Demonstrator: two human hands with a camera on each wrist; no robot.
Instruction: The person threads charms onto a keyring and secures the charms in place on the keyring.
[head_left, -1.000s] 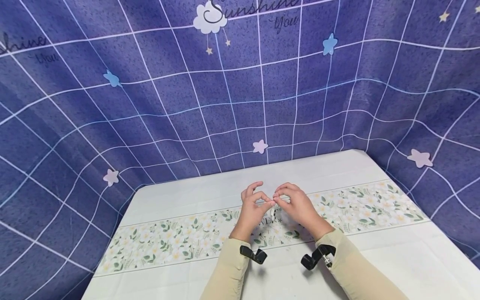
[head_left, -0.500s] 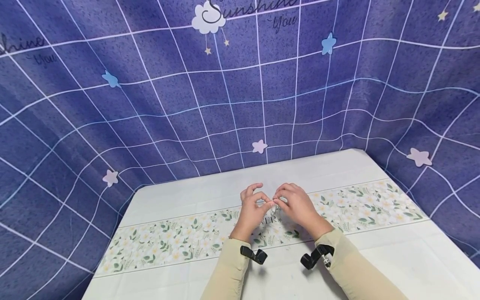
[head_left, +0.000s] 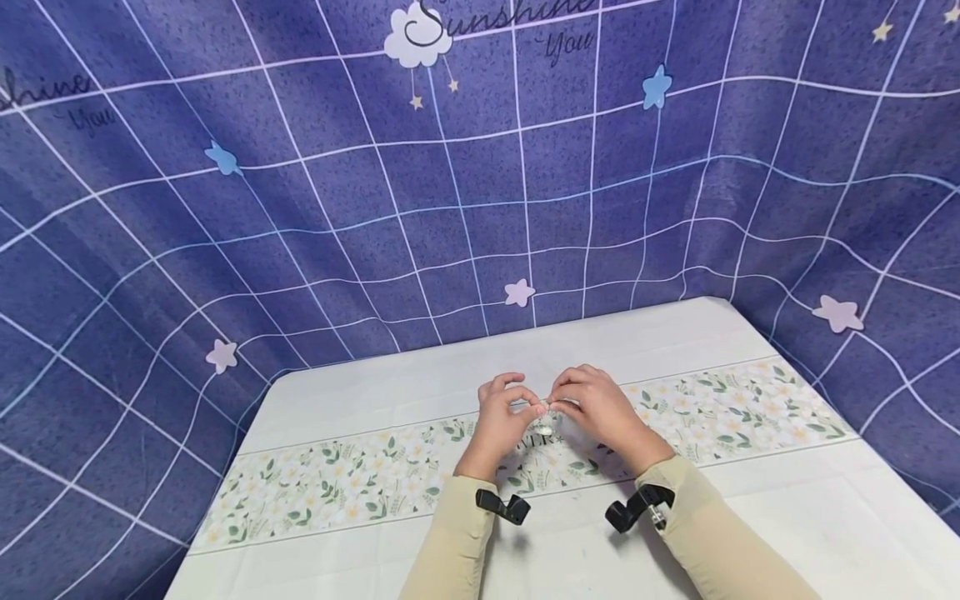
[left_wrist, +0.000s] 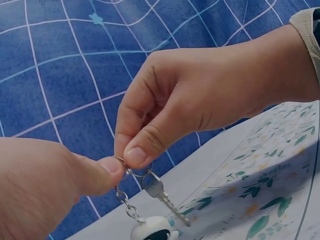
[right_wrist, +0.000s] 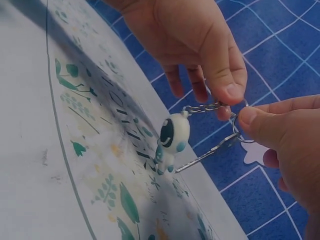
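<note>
Where the far edge of the table meets it, a blue backdrop cloth (head_left: 315, 208) fills most of the head view: white grid lines, pale stars, a white cloud with script lettering at the top.

Table (head_left: 420, 383): white cover, a floral band (head_left: 337, 483) of green leaves and white blossoms running across it from left to right; both hands work above this band, near its middle.

Sleeves (head_left: 720, 542): beige, one on each forearm, each with a black camera clip at the wrist.

Left hand (head_left: 498, 412): raised off the table, thumb and forefinger pinched together on the key ring; remaining fingers curled loosely above. In the right wrist view the thumb tip presses the ring from above.

Right hand (head_left: 600, 408): just beside the left, fingertips meeting it; thumb and forefinger closed on the same ring from the opposite side, other fingers curled.

Key ring (left_wrist: 131, 170): thin metal split ring, gripped between both hands, held in the air above the floral band.

Key (left_wrist: 162, 196): small, silver, hanging from the ring, blade slanting downward toward the table; whether it is fully threaded onto the ring cannot be told.

Chain (right_wrist: 202, 107): short, silver links, running from the ring to the figure.

Astronaut figure (right_wrist: 171, 140): small white charm with a dark visor, dangling from the chain, clear of the tabletop, beside the key.
</note>
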